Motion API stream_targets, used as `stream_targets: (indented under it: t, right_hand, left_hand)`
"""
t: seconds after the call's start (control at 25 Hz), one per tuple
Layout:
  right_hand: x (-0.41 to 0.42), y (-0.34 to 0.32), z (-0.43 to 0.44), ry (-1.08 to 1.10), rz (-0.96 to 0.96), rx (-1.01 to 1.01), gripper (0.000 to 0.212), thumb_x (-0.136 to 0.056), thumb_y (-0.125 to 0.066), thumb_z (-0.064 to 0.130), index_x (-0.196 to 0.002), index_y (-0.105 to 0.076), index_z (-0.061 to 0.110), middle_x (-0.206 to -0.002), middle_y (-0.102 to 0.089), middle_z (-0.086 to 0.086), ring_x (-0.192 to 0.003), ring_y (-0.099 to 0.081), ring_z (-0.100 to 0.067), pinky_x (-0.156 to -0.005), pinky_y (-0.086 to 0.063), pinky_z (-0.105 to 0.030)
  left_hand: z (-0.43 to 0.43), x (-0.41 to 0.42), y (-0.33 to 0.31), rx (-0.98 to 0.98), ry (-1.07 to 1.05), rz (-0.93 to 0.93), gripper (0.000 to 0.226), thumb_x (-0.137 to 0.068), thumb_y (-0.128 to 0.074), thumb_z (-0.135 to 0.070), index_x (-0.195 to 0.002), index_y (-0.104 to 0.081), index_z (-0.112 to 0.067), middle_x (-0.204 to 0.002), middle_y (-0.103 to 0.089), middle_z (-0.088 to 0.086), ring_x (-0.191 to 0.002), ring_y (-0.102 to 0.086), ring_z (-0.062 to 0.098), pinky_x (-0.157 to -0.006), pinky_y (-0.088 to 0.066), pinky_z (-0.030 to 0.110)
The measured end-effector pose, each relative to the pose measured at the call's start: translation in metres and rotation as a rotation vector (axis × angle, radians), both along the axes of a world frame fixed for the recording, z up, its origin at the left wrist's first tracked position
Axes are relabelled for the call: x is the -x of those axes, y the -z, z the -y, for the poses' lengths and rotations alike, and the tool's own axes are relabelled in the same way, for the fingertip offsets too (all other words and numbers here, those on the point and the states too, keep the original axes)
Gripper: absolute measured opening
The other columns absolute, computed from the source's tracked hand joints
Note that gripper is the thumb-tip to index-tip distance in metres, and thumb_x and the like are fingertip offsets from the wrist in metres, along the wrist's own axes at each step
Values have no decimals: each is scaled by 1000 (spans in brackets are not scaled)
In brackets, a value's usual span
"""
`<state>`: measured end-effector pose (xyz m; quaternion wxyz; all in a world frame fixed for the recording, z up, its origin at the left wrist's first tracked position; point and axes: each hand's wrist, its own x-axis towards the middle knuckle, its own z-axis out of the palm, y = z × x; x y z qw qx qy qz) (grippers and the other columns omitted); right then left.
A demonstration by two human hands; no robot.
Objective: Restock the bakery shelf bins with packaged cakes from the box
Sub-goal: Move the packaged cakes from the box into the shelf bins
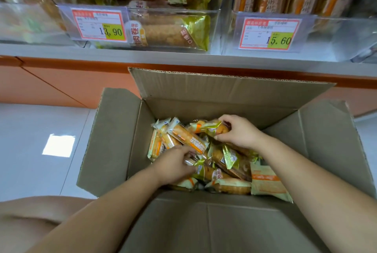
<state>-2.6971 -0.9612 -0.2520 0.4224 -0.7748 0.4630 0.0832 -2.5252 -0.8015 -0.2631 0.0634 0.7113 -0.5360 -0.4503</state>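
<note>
Cardboard box (114, 140): stood open below shelf, flaps splayed.
Packaged cakes (230, 185): lay heaped loose inside box, orange and green wrappers.
Left hand (175, 165): in box, fingers curled, pinched clear-ended packet (191, 160) mid-heap.
Right hand (236, 132): clasped green-ended packet (206, 127) at heap's far side.
Shelf bins (142, 11): clear, above box, held similar cakes; price tags (98, 25) read 13.90, 15.60.

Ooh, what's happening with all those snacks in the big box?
A person is restocking cakes. Both hands are down in the open cardboard box, which is full of wrapped cakes. The right hand has its grip on a green packet at the far side, and the left hand grips the end of a waffle bread packet in the middle. Nothing is lifted out yet. The clear shelf bins above already hold some packets.
</note>
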Motion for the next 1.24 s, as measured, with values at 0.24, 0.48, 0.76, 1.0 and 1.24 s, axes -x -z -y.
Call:
stream_targets:
  t: [0.24, 0.48, 0.76, 1.0, 1.24]
  right_hand:
    - [-43, -76, -38, 63, 422, -69, 37, -76, -70, 53, -102, -63, 26, -97, -68, 6, -87, -64, -6, -78, -51, -27]
    - [-9, -6, -18, 50, -84, -110, 41, -94, -54, 38, -131, -53, 20, -127, -60, -4, -92, -59, -13, -77, -45, -25]
    - [0, 57, -41, -232, -600, 94, 84, -74, -72, 49, -145, -30, 34, -146, -36, -9, -131, -38, -31, -102, -36, -45]
    - [7, 31, -41, -204, -338, 195, 53, -72, -72, 38, -118, -51, 21, -127, -53, -3, -124, -43, -22, -112, -25, -43]
    - [2, -63, -23, 335, 295, 19, 44, -67, -85, 35, -95, -53, 21, -88, -65, 11, -80, -63, -6, -66, -47, -22]
  left_hand:
    - [15, 29, -47, 107, -461, -586, 31, -83, -76, -15, -113, -67, -12, -104, -74, 4, -92, -69, 12, -78, -54, 15]
    - [3, -5, -42, 101, -722, -428, 21, -83, -71, -14, -102, -67, -21, -95, -75, 1, -90, -72, 20, -84, -57, 35]
    - [-14, -12, -29, 13, -709, -377, 23, -84, -70, -14, -106, -66, -20, -95, -74, 1, -87, -71, 19, -74, -56, 28]
    - [-8, -12, -34, 23, -729, -430, 24, -81, -73, -12, -104, -66, -18, -93, -74, 6, -83, -71, 19, -75, -58, 32]
    - [-2, -2, -50, 58, -675, -554, 40, -71, -86, -22, -106, -67, -17, -95, -76, 3, -88, -73, 22, -86, -58, 41]
